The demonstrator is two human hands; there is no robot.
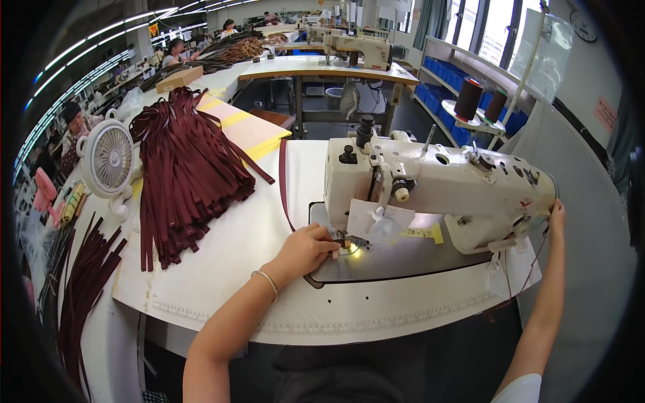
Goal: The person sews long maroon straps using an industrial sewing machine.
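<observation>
Pinching a dark red strap (283, 181) with little gap, the left hand's grip (304, 250) sits beside the lit patch (355, 250), probably to steady it. The right hand's grip (557, 216) touches the sewing machine's (437, 168) right end, perhaps for control; how tightly, I cannot tell. The strap trails back over the desk (235, 269), near a strap bundle (191, 168), seemingly heaped within reach.

My strap (283, 181): plain dark maroon.
Strap pile (191, 174) before me: the same maroon throughout.
My sewing machine (437, 168): off-white, with black knobs (365, 126).
Machine bed (396, 265): silvery grey, glowing yellow in one spot.
My tabletop (262, 225): white, patterned with grey ruler marks (282, 328).
Thread cones (468, 101): dark brown.
My sleeve (521, 389): white.
</observation>
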